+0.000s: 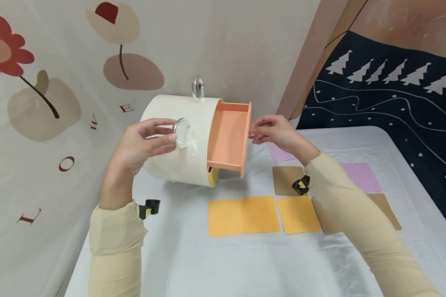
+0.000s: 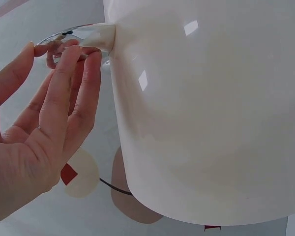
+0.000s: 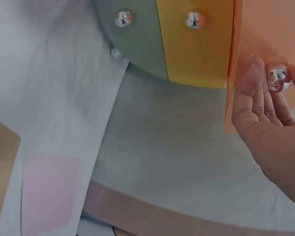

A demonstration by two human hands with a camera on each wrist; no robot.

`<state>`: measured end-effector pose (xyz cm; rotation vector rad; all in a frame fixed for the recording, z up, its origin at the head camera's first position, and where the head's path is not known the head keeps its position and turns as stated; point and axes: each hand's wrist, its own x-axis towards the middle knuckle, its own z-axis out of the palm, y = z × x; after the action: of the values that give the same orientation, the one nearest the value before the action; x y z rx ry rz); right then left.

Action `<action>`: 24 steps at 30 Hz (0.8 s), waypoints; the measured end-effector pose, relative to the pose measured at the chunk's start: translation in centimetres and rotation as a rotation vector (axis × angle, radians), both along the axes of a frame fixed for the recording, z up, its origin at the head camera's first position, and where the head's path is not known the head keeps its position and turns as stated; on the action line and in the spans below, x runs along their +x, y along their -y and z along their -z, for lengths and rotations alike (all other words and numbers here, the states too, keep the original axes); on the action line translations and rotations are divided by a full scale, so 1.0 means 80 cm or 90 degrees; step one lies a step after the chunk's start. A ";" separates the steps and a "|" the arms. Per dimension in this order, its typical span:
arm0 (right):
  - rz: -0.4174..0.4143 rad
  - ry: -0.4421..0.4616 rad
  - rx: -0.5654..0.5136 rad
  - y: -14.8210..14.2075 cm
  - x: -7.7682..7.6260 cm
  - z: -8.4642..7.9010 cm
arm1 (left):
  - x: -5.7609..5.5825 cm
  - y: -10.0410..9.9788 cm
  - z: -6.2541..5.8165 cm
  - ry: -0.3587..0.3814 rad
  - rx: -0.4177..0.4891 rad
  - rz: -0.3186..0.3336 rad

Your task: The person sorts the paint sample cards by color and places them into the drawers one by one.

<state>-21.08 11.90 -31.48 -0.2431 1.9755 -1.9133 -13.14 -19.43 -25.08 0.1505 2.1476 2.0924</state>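
Observation:
A glossy cream cylinder-shaped cabinet lies on its side on the table, its round drawer end facing right. From that end a peach drawer juts well out, and its inside is bare. My left hand pinches a shiny silver ring handle on the cabinet's near side between thumb and fingers. At the drawer front, my right hand has its fingers and thumb around a round silver knob. Below the peach one, a yellow drawer and a green drawer show their own knobs.
A second silver handle stands on top of the cabinet. Yellow square cards, brown cards and purple cards lie in front and to the right. Behind hangs a printed cloth; a dark tree-patterned cloth is at right.

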 end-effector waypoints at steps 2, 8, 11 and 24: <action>0.002 0.001 0.002 -0.006 0.002 0.000 | 0.000 0.000 0.000 0.000 -0.002 0.000; 0.006 -0.008 0.008 -0.024 0.005 0.005 | 0.001 0.000 0.001 0.001 -0.006 0.002; 0.000 -0.006 -0.006 -0.031 0.007 0.009 | 0.001 0.000 0.001 0.000 -0.007 0.003; -0.009 0.000 -0.010 -0.039 0.008 0.015 | 0.000 0.000 0.000 0.001 -0.003 0.004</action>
<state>-20.46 15.04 -32.69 -0.2608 1.9541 -1.9214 -13.16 -19.46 -25.08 0.1546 2.1483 2.0834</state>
